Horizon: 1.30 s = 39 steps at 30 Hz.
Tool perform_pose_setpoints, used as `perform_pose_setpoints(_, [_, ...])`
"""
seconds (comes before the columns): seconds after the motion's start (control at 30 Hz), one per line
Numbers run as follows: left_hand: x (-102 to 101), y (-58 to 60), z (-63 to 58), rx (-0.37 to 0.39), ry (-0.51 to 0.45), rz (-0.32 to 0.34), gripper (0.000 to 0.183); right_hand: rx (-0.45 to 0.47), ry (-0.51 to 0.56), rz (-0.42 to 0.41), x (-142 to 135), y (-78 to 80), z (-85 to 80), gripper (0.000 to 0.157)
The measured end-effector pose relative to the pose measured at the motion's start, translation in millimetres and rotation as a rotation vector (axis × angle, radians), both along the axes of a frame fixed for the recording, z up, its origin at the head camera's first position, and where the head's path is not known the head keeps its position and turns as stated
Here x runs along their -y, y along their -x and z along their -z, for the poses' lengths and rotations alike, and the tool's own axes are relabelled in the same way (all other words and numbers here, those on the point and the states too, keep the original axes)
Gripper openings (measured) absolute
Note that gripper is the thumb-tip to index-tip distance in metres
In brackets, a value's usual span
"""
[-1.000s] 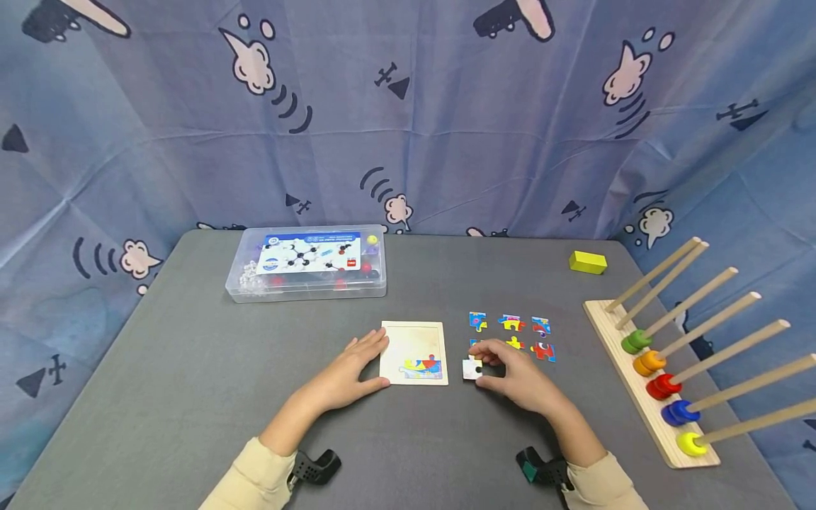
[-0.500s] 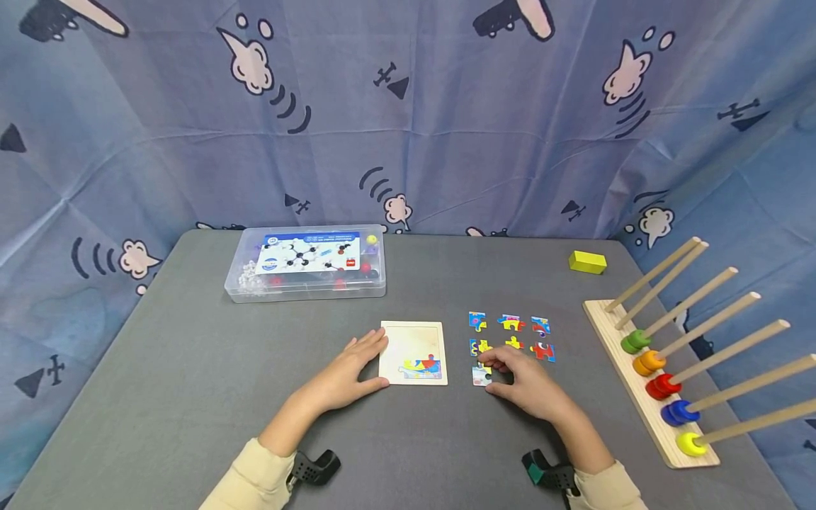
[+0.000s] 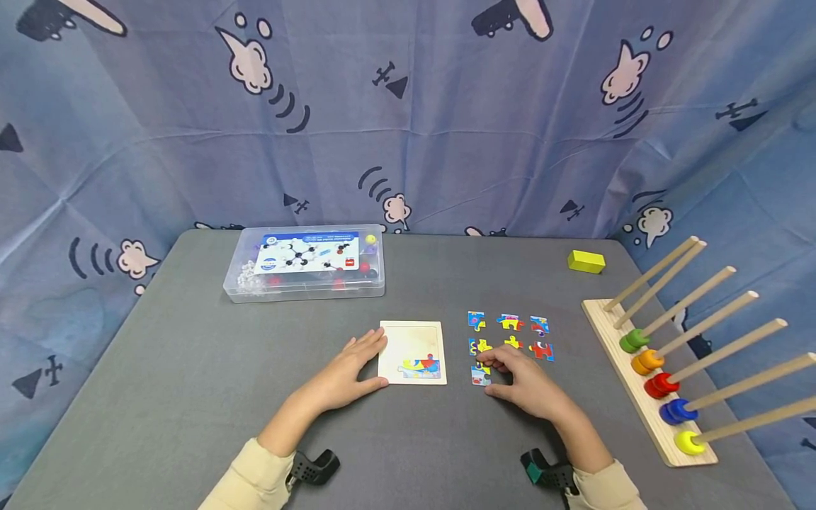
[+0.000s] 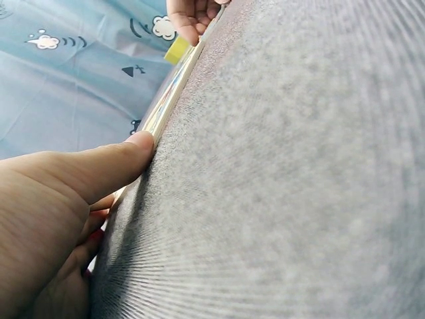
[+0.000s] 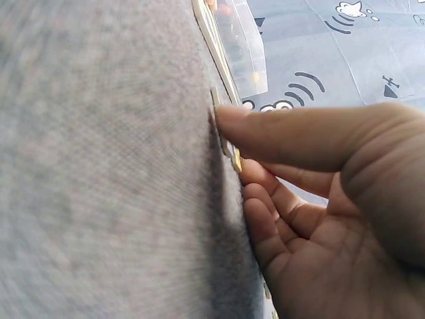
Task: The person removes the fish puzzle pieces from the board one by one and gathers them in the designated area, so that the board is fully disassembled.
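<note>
A square wooden puzzle board (image 3: pixel 408 340) lies on the grey table, with a few joined colourful pieces (image 3: pixel 422 367) in its lower right part. My left hand (image 3: pixel 347 372) rests along the board's left side, fingers extended and thumb at the near corner. In the left wrist view the thumb (image 4: pixel 133 151) touches the board's edge. My right hand (image 3: pixel 525 382) pinches a jigsaw piece (image 3: pixel 480 375) at the near left of the loose pieces. In the right wrist view the thumb (image 5: pixel 242 129) lies on that thin piece (image 5: pixel 216 100), close over the table; the other fingers are bent.
Several loose jigsaw pieces (image 3: pixel 509 322) lie in rows beyond my right hand. A clear plastic box (image 3: pixel 306 283) with a molecule label sits at the back left. A yellow block (image 3: pixel 586 261) stands at the back right. A wooden peg rack (image 3: pixel 650 397) with coloured rings occupies the right side.
My right hand has moved slightly right with the jigsaw piece, away from the board, and has kept nearly still over the last half second. The left hand stays at the board.
</note>
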<state>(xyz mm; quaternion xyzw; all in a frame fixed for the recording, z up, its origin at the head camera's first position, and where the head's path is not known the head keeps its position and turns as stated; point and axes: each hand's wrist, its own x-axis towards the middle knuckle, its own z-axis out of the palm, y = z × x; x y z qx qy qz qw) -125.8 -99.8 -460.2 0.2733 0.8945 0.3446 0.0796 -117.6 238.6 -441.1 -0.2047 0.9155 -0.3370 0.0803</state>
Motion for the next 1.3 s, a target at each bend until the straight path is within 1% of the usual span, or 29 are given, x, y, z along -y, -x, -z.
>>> perform_pose_setpoints(0.17, [0,-0.3,0.7,0.008,0.006,0.003,0.069,-0.018,0.081,-0.024,-1,-1.3,-3.2,0.042])
perform_pose_setpoints(0.3, [0,-1.0,0.4,0.011,0.004,0.002,0.069,-0.011,0.156,-0.027,-1,-1.7,-4.1,0.041])
perform_pose_setpoints(0.4, [0,-1.1,0.1,0.005,0.001,0.004,0.069,-0.010,0.181,-0.025,-1,-1.0,-4.3,0.041])
perform_pose_setpoints(0.6, [-1,-0.6,-0.3,-0.006,-0.001,0.011,0.069,0.028,0.168,-0.026,3,0.3,-6.3,0.045])
perform_pose_setpoints(0.77, [-1,0.0,-1.5,-0.006,-0.007,0.014,0.069,0.082,0.189,-0.066,12,-0.3,-10.1,0.048])
perform_pose_setpoints(0.87, [0,0.5,-1.7,-0.007,-0.006,0.013,0.069,0.096,0.209,-0.092,20,-0.2,-13.5,0.049])
perform_pose_setpoints(1.0, [0,0.7,-0.4,-0.004,-0.003,0.008,0.070,0.081,0.199,-0.134,35,2.2,-15.9,0.050])
perform_pose_setpoints(1.13, [1,1.1,1.4,0.003,0.000,0.007,0.070,0.063,0.185,-0.187,51,5.7,-14.9,0.049])
perform_pose_setpoints(1.3, [1,1.1,2.0,0.011,0.002,0.002,0.069,0.051,0.141,-0.229,71,10.4,-13.3,0.046])
